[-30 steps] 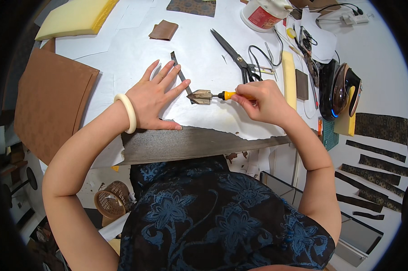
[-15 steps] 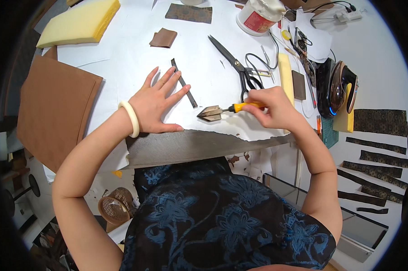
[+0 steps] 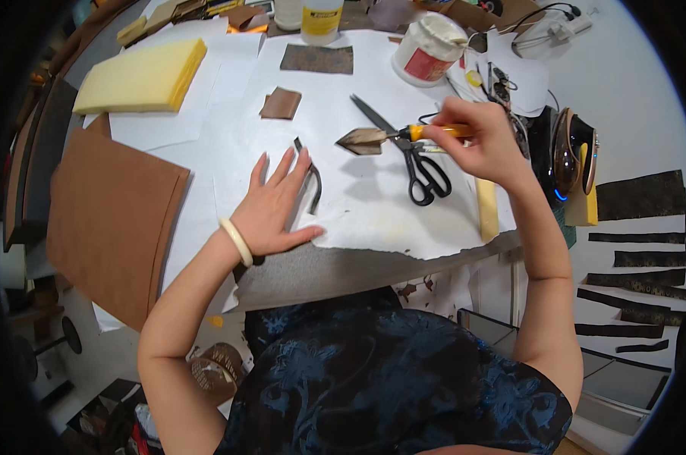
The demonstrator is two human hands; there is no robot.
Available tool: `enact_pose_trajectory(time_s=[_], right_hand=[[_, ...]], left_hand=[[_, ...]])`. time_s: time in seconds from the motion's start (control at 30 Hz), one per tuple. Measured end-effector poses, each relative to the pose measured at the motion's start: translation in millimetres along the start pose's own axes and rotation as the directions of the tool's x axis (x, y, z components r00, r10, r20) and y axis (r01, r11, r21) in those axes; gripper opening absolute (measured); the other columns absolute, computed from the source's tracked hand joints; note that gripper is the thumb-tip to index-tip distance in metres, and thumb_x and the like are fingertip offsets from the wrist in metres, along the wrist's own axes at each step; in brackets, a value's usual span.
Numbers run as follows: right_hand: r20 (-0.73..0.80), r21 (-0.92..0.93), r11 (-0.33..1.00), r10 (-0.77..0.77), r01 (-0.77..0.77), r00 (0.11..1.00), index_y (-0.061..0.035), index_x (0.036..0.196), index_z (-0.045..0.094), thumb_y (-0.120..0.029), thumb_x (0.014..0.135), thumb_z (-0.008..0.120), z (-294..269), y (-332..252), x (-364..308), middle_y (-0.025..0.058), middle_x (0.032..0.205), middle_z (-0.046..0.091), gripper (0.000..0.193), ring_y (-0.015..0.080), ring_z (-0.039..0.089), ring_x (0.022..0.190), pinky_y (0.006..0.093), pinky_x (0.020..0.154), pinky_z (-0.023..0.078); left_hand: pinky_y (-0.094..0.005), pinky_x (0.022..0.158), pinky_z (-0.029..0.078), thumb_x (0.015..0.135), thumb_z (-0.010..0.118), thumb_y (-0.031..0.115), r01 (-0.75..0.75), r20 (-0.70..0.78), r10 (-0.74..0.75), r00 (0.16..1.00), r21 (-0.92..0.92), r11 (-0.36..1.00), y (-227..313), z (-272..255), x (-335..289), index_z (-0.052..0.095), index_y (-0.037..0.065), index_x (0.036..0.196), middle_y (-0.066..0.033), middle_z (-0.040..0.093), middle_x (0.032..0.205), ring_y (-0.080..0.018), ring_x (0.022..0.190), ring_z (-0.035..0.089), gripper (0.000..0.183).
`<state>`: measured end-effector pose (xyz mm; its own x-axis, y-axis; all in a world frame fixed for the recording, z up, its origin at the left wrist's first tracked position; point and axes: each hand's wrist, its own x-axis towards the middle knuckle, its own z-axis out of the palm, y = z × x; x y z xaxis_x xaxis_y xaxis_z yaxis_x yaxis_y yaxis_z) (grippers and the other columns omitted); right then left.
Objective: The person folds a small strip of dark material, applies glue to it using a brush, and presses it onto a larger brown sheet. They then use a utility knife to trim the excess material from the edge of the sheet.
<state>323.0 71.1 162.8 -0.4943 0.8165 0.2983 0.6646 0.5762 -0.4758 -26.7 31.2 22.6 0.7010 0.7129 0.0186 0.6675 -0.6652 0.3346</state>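
My left hand lies flat on the white paper with its fingers spread and a cream bangle at the wrist. Beside its index finger is a narrow dark strip, now bent in a curve; the fingers hide part of it. My right hand is closed around the yellow handle of a small pointed trowel. Its stained blade points left, raised above the paper. Below the handle, black-handled scissors lie with their blades toward the far side. A small folded brown piece sits beyond my left hand.
Brown panels and a yellow foam block lie at the left. A white tub and a yellow-labelled bottle stand at the back. An iron is at the right, with dark patterned strips beyond it.
My right hand has lifted the trowel up and away from the paper's near edge, over the scissors. The dark strip has gone from straight to curved. The whole view has shifted.
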Motion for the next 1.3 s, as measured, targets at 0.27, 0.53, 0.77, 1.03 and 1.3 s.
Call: enact_pose_trajectory(time_s=[0.27,0.53,0.77,1.03,1.3], right_hand=[[0.104,-0.039,0.993,-0.106,0.111,0.989,-0.0073,0.080,0.066,-0.028,0.090,0.080,58.1,25.0,17.7,0.0087,0.063,0.066,0.026,0.0251,0.063,0.052,0.0333,0.052,0.045],[0.170,0.015,0.991,-0.131,0.130,0.977,-0.0059,0.080,0.067,-0.028,0.091,0.080,90.4,50.7,27.2,0.0092,0.060,0.064,0.027,0.0301,0.058,0.052,0.0359,0.052,0.043],[0.309,0.018,0.993,-0.120,0.120,0.944,-0.0055,0.077,0.066,-0.025,0.091,0.078,77.7,45.3,14.8,0.0098,0.056,0.058,0.026,0.0312,0.054,0.051,0.0375,0.053,0.042],[0.358,0.034,0.991,-0.130,0.126,0.925,-0.0058,0.073,0.066,-0.020,0.091,0.077,66.2,33.0,-18.8,0.0114,0.054,0.056,0.025,0.0314,0.055,0.050,0.0380,0.051,0.041],[0.339,0.082,0.987,-0.157,0.137,0.928,-0.0049,0.073,0.063,-0.020,0.090,0.078,51.7,29.5,-39.3,0.0091,0.055,0.056,0.027,0.0286,0.055,0.049,0.0357,0.050,0.042]], left_hand=[[-0.0606,0.128,-0.001,0.090,0.065,0.042,0.042,0.020,-0.041,0.999,-0.045,0.998,-8.2,2.9,-2.3,0.015,0.001,0.166,-0.0186,0.037,0.167,-0.0399,0.162,0.013,0.099],[-0.0623,0.128,0.002,0.089,0.061,0.043,0.065,0.000,-0.065,0.998,0.039,0.997,-5.4,0.9,1.8,0.028,0.001,0.162,-0.0249,0.042,0.161,-0.0439,0.159,0.019,0.090],[-0.0630,0.128,0.003,0.091,0.059,0.044,0.062,0.048,-0.068,0.997,0.112,0.992,2.7,-9.9,4.9,0.033,0.007,0.162,-0.0220,0.044,0.161,-0.0452,0.158,0.021,0.084],[-0.0688,0.126,0.005,0.095,0.054,0.056,-0.011,0.056,-0.002,0.998,0.233,0.972,7.9,-3.2,3.2,0.049,0.032,0.157,-0.0160,0.039,0.166,-0.0492,0.157,0.019,0.067],[-0.0693,0.125,0.003,0.094,0.053,0.070,-0.002,0.117,-0.026,0.993,0.235,0.972,11.1,-3.8,2.5,0.047,0.042,0.158,-0.0186,0.025,0.172,-0.0510,0.159,0.010,0.070]])
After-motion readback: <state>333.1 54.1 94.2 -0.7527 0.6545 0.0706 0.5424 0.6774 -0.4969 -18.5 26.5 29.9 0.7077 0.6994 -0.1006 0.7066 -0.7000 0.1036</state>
